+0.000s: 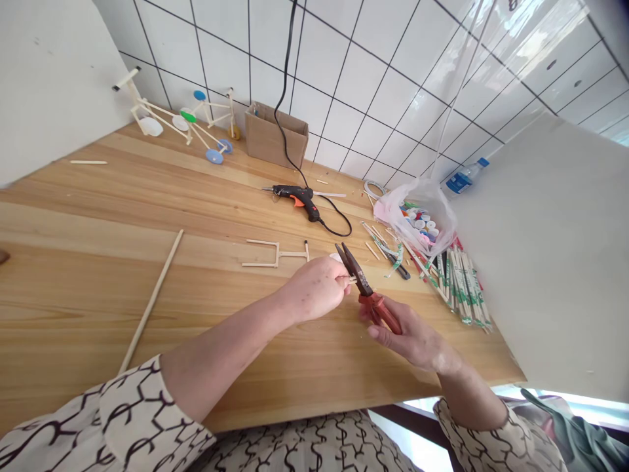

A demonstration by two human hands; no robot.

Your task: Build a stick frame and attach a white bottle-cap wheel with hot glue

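My left hand (pixel 319 286) is closed around a short wooden stick (pixel 352 280), whose end pokes out beside the thumb. In my right hand (pixel 413 333) are red-handled pliers (pixel 376 305), their dark jaws parted and pointing up and left. The stick's end is at the jaws; I cannot tell whether they touch it. Behind my left hand lies a small frame of glued sticks (pixel 278 254), flat on the wooden table. A pale round piece (pixel 336 257) shows partly behind the knuckles.
A glue gun (pixel 299 196) with a black cord lies behind my hands, near a cardboard box (pixel 278 134). Stick models with bottle-cap wheels (pixel 188 117) stand at back left. Rightward are a bag of caps (pixel 422 219), wrapped sticks (pixel 464 282) and a water bottle (pixel 466 177). A long stick (pixel 152 298) lies left.
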